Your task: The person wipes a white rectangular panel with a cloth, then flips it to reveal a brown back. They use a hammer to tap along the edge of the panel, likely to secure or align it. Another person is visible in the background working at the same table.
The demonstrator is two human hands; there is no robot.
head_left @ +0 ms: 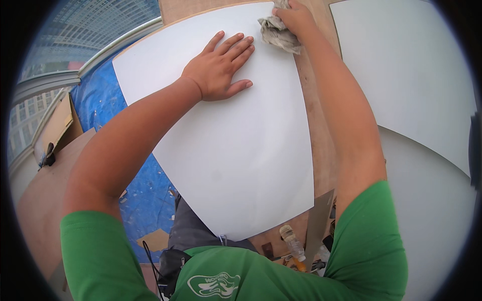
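Observation:
A large white panel (241, 150) lies in front of me, its near edge close to my waist. My left hand (218, 70) rests flat on the panel's far half, fingers spread, with nothing held. At the far right corner my right hand (297, 20) grips a crumpled greyish rag (279, 35). The rag sits over the panel's right edge, partly on the white surface. Part of the rag is hidden behind my right fingers.
Brown wooden board (321, 130) shows beneath the panel's right side. Blue sheeting (145, 200) covers the floor at left, by a window (100, 30). More white panels (406, 70) stand at right. A plastic bottle (292, 242) and clutter lie near my right side.

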